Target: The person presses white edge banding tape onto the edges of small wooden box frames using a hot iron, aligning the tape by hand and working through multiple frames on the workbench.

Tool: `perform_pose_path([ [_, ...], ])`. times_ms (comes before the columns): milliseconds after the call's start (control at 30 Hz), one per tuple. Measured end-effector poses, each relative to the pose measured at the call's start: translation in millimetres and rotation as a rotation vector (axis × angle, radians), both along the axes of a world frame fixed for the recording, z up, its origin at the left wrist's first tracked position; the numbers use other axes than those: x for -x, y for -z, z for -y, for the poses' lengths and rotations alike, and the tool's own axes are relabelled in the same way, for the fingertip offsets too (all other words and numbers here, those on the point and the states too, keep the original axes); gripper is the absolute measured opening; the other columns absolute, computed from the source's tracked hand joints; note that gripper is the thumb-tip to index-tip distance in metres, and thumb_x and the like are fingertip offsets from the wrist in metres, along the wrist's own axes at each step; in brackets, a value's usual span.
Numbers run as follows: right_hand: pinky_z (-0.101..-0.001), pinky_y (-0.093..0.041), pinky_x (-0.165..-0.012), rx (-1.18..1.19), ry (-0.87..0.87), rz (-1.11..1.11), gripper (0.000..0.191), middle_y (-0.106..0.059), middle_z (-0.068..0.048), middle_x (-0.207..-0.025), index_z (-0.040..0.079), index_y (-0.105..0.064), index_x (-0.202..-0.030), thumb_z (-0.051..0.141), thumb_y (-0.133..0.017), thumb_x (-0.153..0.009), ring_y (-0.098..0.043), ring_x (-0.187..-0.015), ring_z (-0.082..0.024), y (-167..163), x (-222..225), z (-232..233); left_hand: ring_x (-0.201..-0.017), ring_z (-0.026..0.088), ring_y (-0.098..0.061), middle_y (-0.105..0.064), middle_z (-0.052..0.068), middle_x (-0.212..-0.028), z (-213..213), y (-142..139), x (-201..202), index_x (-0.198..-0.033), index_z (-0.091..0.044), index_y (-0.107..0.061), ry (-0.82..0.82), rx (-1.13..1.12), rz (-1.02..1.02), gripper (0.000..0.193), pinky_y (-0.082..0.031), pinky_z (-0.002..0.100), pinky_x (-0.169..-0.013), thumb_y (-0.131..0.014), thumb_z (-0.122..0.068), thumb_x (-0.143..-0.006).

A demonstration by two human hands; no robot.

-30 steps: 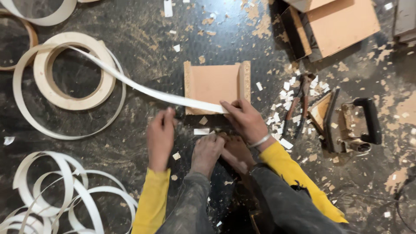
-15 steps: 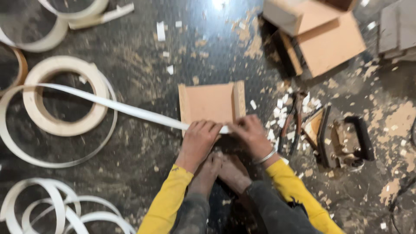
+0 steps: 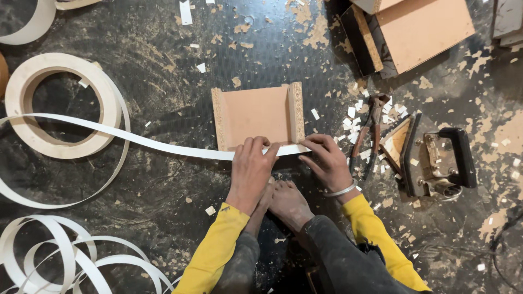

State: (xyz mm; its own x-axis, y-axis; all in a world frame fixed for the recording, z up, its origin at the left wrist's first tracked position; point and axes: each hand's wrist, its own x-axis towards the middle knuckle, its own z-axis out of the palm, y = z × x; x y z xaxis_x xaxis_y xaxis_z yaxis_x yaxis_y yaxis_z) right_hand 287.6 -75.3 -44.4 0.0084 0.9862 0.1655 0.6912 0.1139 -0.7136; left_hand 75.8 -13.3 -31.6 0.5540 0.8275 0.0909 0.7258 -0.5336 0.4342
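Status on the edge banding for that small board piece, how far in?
Done: white edge-band strip is laid along the near edge of the small brown particleboard piece. In hand: left hand and right hand press it there. Left: strip is uncut from its coil.

Left hand (image 3: 250, 170) hides middle of white edge strip (image 3: 136, 139); tape roll (image 3: 32, 19) cut by top edge.
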Motion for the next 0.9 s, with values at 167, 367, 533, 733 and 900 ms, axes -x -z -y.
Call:
perform_pose_path([
  [167, -0.0339, -0.06, -0.081, -0.031, 0.024, 0.01, 0.03, -0.064, -0.011, -0.114, 0.008, -0.073, -0.115, 0.009, -0.081, -0.086, -0.07, -0.098, -0.025, 3, 4, -5, -0.102, 0.024, -0.056, -0.062, 0.004, -0.108, 0, -3, 3, -0.115, -0.015, -0.076, -0.045, 0.01, -0.007, 0.035, -0.044, 0.041, -0.084, -0.077, -0.02, -0.08],
  [367, -0.0354, -0.059, -0.076, -0.075, -0.014, 0.064, 0.027, -0.066, -0.01, -0.109, 0.007, -0.073, -0.11, 0.008, -0.082, -0.085, -0.07, -0.094, -0.026, -1, 2, -8, -0.104, 0.026, -0.054, -0.062, 0.005, -0.107, -6, -8, 6, -0.114, -0.016, -0.077, -0.016, 0.03, -0.021, 0.034, -0.041, 0.043, -0.084, -0.078, -0.023, -0.081],
  [533, -0.0347, -0.058, -0.072, -0.078, 0.008, 0.061, 0.026, -0.065, -0.011, -0.109, 0.006, -0.072, -0.111, 0.005, -0.081, -0.086, -0.07, -0.09, -0.026, 3, 6, -4, -0.108, 0.029, -0.056, -0.064, 0.007, -0.111, -5, -3, 1, -0.113, -0.01, -0.075, 0.049, -0.095, 0.055, 0.035, -0.045, 0.044, -0.094, -0.077, -0.024, -0.081],
  [733, -0.0352, -0.059, -0.074, -0.127, -0.009, 0.071, 0.027, -0.065, -0.012, -0.109, 0.006, -0.071, -0.111, 0.005, -0.082, -0.086, -0.07, -0.091, -0.027, 6, 5, -3, -0.105, 0.028, -0.059, -0.064, 0.008, -0.108, 2, 1, -4, -0.117, -0.005, -0.073, 0.096, -0.106, 0.151, 0.039, -0.049, 0.043, -0.096, -0.075, -0.018, -0.079],
  [900, -0.0347, -0.059, -0.073, -0.121, -0.014, 0.058, 0.027, -0.065, -0.012, -0.108, 0.005, -0.072, -0.111, 0.004, -0.082, -0.087, -0.07, -0.089, -0.025, 9, 4, -2, -0.104, 0.024, -0.06, -0.064, 0.005, -0.105, 4, -3, -6, -0.115, -0.006, -0.074, 0.06, -0.102, 0.087, 0.035, -0.051, 0.037, -0.094, -0.075, -0.008, -0.08],
])
